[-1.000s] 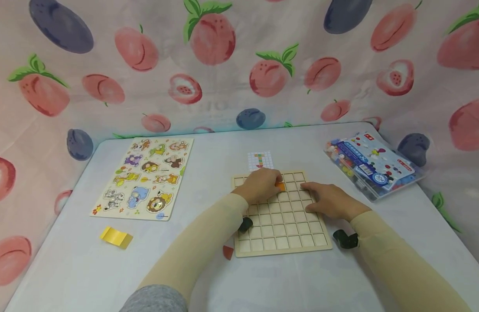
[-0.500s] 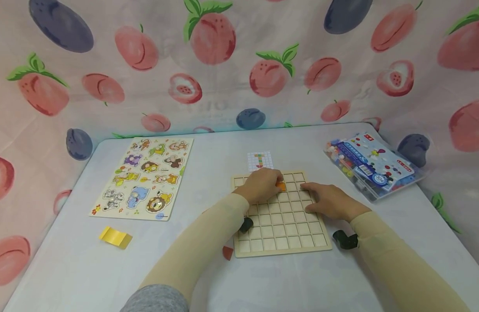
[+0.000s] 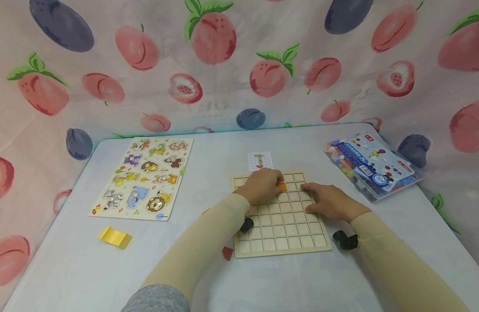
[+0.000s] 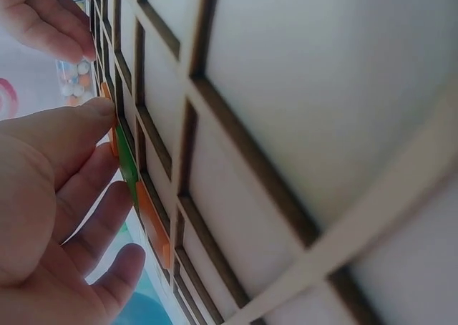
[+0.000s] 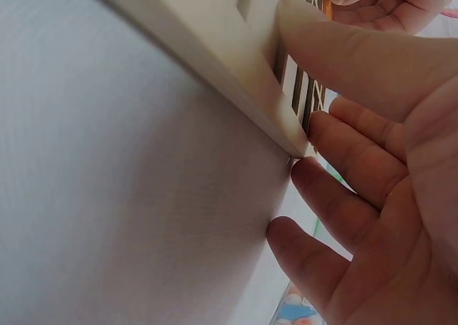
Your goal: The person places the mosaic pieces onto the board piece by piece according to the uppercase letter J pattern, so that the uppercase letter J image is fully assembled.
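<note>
A wooden grid board (image 3: 286, 229) lies flat in the head view. Over its far rows, my left hand (image 3: 261, 185) pinches an orange tile (image 3: 282, 186) between thumb and index finger, low at the grid. The left wrist view shows a green piece (image 4: 126, 153) and another orange piece (image 4: 152, 221) on the board beside those fingers. My right hand (image 3: 333, 201) is at the board's right edge, its thumb (image 5: 315, 42) on the frame and other fingertips along the side. The left hand hides part of the far rows.
A small pattern card (image 3: 259, 160) lies behind the board. An animal puzzle board (image 3: 147, 177) and a folded yellow strip (image 3: 115, 237) are at left. A clear case (image 3: 373, 164) with colourful contents sits at right. A red piece (image 3: 227, 253) lies by the board's near-left corner.
Both hands stay nearly where they were. The left forearm has shifted very slightly, and a sliver of orange now shows beside its sleeve.
</note>
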`<move>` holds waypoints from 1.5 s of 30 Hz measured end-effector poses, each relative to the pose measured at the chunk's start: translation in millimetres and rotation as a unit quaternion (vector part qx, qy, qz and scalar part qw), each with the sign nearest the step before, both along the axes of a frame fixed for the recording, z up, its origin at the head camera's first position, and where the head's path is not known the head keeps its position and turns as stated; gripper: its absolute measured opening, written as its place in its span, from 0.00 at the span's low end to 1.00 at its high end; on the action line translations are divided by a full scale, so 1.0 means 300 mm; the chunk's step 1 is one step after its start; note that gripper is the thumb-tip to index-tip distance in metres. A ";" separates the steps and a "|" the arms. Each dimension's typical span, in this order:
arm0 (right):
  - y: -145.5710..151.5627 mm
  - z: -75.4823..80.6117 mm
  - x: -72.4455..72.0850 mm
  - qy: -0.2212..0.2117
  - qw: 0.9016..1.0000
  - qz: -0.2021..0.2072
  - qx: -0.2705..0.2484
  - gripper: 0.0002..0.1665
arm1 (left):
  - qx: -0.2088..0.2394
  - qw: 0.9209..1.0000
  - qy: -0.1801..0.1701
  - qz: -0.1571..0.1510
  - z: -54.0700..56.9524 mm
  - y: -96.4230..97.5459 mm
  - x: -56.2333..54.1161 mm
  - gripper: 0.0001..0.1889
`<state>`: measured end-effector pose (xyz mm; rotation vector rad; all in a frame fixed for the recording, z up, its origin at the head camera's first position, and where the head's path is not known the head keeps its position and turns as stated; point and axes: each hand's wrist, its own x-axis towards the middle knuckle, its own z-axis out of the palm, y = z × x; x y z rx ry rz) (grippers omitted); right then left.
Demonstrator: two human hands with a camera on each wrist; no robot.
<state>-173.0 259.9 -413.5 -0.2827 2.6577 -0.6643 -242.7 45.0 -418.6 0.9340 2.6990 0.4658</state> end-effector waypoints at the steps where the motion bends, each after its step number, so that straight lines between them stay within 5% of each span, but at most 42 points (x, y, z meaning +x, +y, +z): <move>1: -0.001 0.000 0.000 -0.001 1.000 -0.001 0.001 0.43 | 0.000 1.000 -0.001 0.000 0.001 -0.001 0.000 0.16; 20: -0.002 0.004 0.003 -0.003 1.000 -0.001 0.005 0.44 | -0.023 1.000 0.005 0.012 0.033 -0.028 0.008 0.18; 45: -0.002 0.000 0.000 -0.006 1.000 -0.006 0.002 0.44 | -0.011 0.997 -0.002 0.072 0.079 -0.230 0.037 0.17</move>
